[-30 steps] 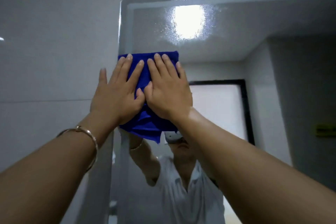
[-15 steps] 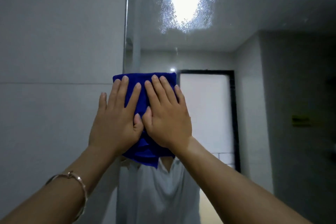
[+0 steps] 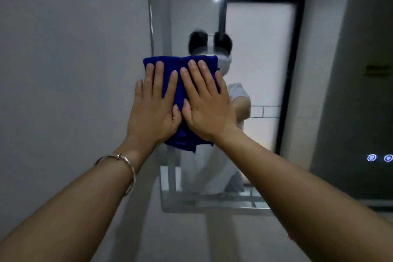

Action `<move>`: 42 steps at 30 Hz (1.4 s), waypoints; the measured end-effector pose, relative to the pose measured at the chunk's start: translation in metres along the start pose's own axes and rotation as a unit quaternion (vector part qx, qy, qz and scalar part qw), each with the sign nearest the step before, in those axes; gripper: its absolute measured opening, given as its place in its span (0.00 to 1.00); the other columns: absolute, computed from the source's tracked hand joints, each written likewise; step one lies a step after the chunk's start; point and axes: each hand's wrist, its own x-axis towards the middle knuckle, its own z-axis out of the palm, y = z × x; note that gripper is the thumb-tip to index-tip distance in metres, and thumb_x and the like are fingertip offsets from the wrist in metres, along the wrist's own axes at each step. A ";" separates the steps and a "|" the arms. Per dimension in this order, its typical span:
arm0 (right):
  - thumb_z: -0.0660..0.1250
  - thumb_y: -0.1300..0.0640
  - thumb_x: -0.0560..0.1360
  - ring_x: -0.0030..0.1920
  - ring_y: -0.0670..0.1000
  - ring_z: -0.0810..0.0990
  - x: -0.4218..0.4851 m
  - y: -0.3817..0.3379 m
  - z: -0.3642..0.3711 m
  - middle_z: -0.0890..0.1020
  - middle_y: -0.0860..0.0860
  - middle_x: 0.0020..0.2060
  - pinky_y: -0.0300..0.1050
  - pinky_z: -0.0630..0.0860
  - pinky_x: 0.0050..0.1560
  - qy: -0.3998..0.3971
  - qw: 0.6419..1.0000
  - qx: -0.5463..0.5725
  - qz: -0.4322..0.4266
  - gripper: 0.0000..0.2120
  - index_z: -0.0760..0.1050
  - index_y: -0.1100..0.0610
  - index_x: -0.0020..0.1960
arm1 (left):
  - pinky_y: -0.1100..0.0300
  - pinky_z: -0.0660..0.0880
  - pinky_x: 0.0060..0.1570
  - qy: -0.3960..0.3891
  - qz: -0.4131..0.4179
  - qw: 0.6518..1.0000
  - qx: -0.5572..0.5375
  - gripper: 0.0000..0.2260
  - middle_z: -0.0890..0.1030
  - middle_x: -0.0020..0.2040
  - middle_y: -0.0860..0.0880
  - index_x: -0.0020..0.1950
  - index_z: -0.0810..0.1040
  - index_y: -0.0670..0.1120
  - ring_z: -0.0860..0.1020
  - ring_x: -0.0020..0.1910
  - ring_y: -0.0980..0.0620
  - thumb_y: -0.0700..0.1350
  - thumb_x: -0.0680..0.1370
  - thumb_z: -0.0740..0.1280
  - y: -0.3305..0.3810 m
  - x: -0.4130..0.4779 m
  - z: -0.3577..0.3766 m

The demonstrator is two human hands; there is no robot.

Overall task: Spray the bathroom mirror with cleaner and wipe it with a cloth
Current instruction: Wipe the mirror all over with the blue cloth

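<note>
- I saw both hands flat on the blue cloth (image 3: 177, 62), pressing it to the mirror (image 3: 259, 59) near its left edge.
- Left hand (image 3: 153, 110): fingers straight, slightly spread, little finger off the cloth.
- Right hand (image 3: 207, 108): fingers straight, close together; thumbs touched.
- Cloth's lower corner hung below the palms.
- Bracelet (image 3: 125, 166) sat on the left wrist.

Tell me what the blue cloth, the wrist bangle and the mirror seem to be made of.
Blue cloth: soft matte textile, probably microfibre; its lower edge hangs in limp folds.
Bangle: thin polished metal, silvery to rose-toned, with a bright glint.
Mirror: smooth glossy glass, judging by its clear reflection of the room.
</note>
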 end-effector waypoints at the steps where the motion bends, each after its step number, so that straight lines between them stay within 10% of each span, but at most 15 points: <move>1: 0.49 0.49 0.76 0.75 0.57 0.57 -0.007 -0.002 0.004 0.61 0.59 0.74 0.57 0.51 0.73 0.000 1.000 -0.002 0.001 0.30 0.58 0.60 0.75 | 0.39 0.53 0.70 -0.004 0.000 1.000 -0.001 0.30 0.48 0.76 0.35 0.76 0.43 0.43 0.47 0.75 0.37 0.50 0.77 0.49 0.002 -0.007 0.003; 28: 0.54 0.53 0.73 0.75 0.53 0.54 -0.191 0.003 0.027 0.55 0.55 0.74 0.53 0.53 0.73 -0.145 0.988 0.021 -0.044 0.33 0.51 0.58 0.76 | 0.44 0.39 0.72 -0.106 0.005 0.994 0.007 0.39 0.34 0.74 0.34 0.75 0.35 0.39 0.38 0.74 0.36 0.52 0.77 0.58 0.098 -0.160 0.061; 32: 0.54 0.54 0.73 0.76 0.54 0.52 -0.202 0.028 0.015 0.54 0.57 0.75 0.53 0.51 0.73 -0.143 0.989 0.015 0.019 0.33 0.48 0.59 0.76 | 0.44 0.40 0.73 -0.097 0.048 0.994 -0.026 0.30 0.36 0.75 0.36 0.76 0.38 0.41 0.40 0.75 0.37 0.53 0.79 0.45 0.127 -0.133 0.059; 42: 0.45 0.53 0.72 0.75 0.49 0.43 -0.193 0.151 -0.052 0.47 0.56 0.75 0.48 0.42 0.75 -0.121 0.963 0.014 0.239 0.34 0.43 0.62 0.75 | 0.45 0.35 0.71 -0.071 0.121 0.990 -0.011 0.32 0.37 0.74 0.40 0.76 0.39 0.43 0.35 0.73 0.41 0.54 0.80 0.51 0.262 -0.009 0.041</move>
